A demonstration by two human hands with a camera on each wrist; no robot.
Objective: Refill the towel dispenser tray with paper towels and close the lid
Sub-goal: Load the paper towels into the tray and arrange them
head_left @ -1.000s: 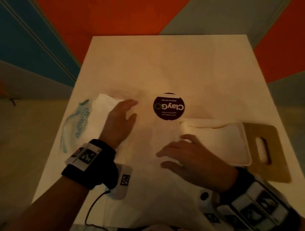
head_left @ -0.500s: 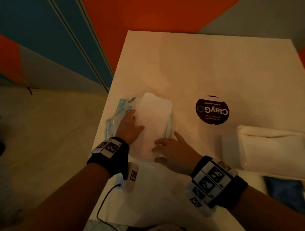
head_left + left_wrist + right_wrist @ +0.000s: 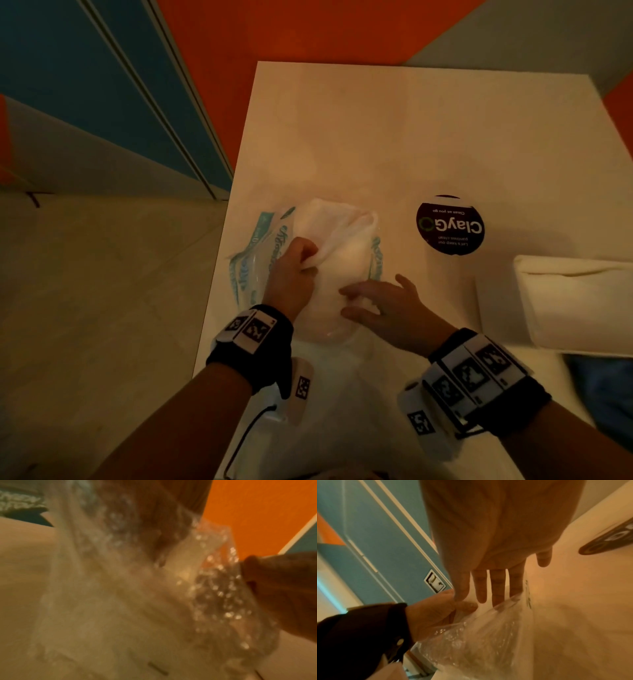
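An opened clear pack with teal print (image 3: 255, 250) lies at the table's left edge, a white stack of paper towels (image 3: 342, 246) showing inside it. My left hand (image 3: 301, 262) grips a bunch of the top towels at their left side and lifts that edge. My right hand (image 3: 363, 301) lies on the near end of the pack with straight fingers (image 3: 496, 586), pressing the crinkled wrapper (image 3: 479, 642). The white dispenser tray (image 3: 507, 308) sits at the right with towels (image 3: 582, 301) lying in it. No lid is in view.
A round dark ClayGo sticker (image 3: 450, 224) is on the white table (image 3: 411, 137) between pack and tray. The table's left edge drops to a beige floor (image 3: 102, 308). Orange and blue wall panels (image 3: 102, 85) stand behind.
My right hand came left from the tray onto the pack. My left hand curled round the top towels and raised their edge. The head view swung left.
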